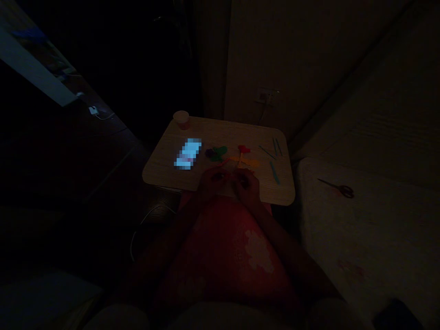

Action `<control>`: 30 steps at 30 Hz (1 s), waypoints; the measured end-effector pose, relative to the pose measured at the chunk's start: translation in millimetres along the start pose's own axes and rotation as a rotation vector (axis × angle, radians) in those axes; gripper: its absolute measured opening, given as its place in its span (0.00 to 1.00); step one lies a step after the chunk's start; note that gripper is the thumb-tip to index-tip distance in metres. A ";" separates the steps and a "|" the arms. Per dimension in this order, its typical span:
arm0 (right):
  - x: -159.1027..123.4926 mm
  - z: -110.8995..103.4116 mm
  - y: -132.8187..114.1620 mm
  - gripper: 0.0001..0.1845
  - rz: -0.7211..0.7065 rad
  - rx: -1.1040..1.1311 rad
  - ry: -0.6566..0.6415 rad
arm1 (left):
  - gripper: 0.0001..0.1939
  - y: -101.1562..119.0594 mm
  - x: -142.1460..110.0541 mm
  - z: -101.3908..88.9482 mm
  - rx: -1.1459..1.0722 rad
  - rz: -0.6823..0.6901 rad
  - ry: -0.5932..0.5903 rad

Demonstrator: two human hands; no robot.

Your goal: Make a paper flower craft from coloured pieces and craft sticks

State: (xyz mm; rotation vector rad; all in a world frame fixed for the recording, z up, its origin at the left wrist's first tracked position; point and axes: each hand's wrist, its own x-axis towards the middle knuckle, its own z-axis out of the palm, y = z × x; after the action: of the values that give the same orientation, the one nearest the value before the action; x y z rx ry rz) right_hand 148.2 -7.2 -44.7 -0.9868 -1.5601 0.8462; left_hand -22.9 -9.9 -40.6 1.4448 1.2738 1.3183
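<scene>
In dim light, my left hand [213, 182] and my right hand [246, 184] are close together at the near edge of a small wooden-topped table [161, 160]. Both have curled fingers; whatever is between them is too dark to make out. Just beyond them lie soft-looking coloured pieces like modelling clay: a green piece [220, 152], a dark purple piece [210, 154], a red piece [244, 149] and a flat orange piece [250, 161]. A thin red strip [223, 162] lies beside my left fingers. To the right of my right hand is a flat teal tool [274, 172].
A bright pixelated screen [188, 154] lies left on the table, with a cup [181, 120] behind it. Several thin teal sticks [267, 151] lie at the right. Scissors [338, 187] rest on a pale surface [378, 220] beside the table. A white cable [137, 227] hangs lower left.
</scene>
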 end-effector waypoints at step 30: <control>6.1 -2.1 -4.7 0.16 -0.055 -0.125 -0.054 | 0.12 8.7 -2.5 2.2 0.018 0.026 -0.047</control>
State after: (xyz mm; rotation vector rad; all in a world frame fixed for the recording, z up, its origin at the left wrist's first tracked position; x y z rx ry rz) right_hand 148.9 -3.5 -37.6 -1.0125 -1.6950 0.7501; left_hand -19.2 -13.8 -33.0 1.5005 1.2428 1.2853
